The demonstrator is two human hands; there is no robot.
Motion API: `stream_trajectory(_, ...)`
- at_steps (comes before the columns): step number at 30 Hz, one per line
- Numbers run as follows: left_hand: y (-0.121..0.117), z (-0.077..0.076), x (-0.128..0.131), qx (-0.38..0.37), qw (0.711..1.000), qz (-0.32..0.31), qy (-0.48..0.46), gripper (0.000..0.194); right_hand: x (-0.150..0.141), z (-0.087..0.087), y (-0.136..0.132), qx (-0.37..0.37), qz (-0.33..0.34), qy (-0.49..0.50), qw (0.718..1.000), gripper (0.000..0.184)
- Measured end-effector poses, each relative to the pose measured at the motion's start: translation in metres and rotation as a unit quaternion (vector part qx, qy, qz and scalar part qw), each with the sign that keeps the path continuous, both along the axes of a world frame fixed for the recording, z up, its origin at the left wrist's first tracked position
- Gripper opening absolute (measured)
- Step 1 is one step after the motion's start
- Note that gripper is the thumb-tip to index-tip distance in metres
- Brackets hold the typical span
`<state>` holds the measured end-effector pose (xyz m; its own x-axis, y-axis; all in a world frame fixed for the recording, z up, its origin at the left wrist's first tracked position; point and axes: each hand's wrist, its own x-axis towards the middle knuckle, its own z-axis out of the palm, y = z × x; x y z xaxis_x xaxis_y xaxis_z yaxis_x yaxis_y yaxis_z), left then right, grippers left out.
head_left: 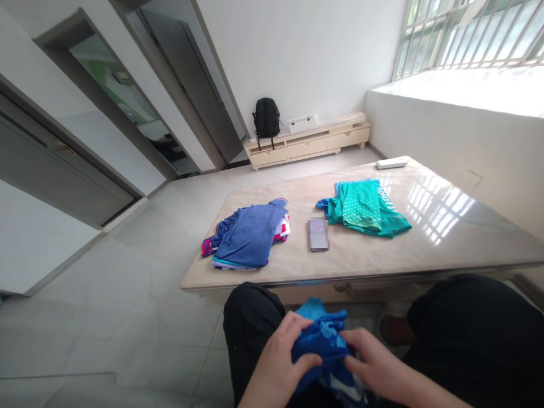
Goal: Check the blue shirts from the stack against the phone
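Note:
Between my knees, in front of the table edge, I hold a bunched blue garment [323, 337] with lighter blue patches. My left hand [283, 357] grips its left side, thumb in front and fingers over the top. On its right side, my right hand [369, 360] pinches the cloth between thumb and fingers. The garment's lower part hangs over my lap, and its exact kind cannot be made out. Beyond it, a pile of clothes [246, 235] with a dark blue garment on top lies at the table's left. Green and blue folded clothes [365, 207] lie further right.
On the marble-look table [293, 269] a small blurred rectangular item [318, 234] lies between the piles. A white box-like object [391, 163] sits at the far corner. Behind stands a low cabinet [306, 148] with a black backpack [267, 118]. My knees flank the garment.

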<state>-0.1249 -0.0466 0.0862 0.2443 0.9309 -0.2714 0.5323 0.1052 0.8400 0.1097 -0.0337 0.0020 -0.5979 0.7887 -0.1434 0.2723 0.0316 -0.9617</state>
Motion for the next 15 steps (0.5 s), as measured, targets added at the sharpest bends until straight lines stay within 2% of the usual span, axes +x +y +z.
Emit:
stream_trajectory(3, 0.008, -0.007, 0.002, 0.015, 0.996, -0.045, 0.077, 0.011, 0.041, 0.023, 0.014, 0.145, -0.019, -0.117, 0.982, 0.013)
stream_trajectory(5, 0.012, -0.011, 0.012, 0.033, 0.997, -0.053, 0.051, 0.01, 0.059, 0.035, 0.016, 0.228, -0.033, -0.159, 0.96, 0.012)
stream_trajectory(7, 0.013, -0.012, 0.025, 0.047, 0.998, -0.036, -0.018, 0.014, 0.069, 0.043, 0.015, 0.244, -0.047, -0.151, 0.957, 0.004)
stream_trajectory(9, 0.012, -0.01, 0.035, 0.011, 0.994, -0.021, -0.104, 0.015, 0.074, 0.049, 0.012, 0.201, -0.067, -0.1, 0.972, 0.007)
stream_trajectory(11, 0.008, -0.005, 0.042, -0.069, 0.978, -0.031, -0.193, 0.021, 0.075, 0.052, 0.01, 0.112, -0.068, -0.01, 0.991, 0.023)
stream_trajectory(13, 0.004, -0.001, 0.045, -0.154, 0.947, -0.07, -0.273, 0.037, 0.073, 0.05, 0.009, -0.027, -0.028, 0.117, 0.992, 0.066)
stream_trajectory(15, 0.0, 0.003, 0.046, -0.214, 0.914, -0.108, -0.327, 0.053, 0.069, 0.043, 0.008, -0.178, 0.044, 0.233, 0.955, 0.114)
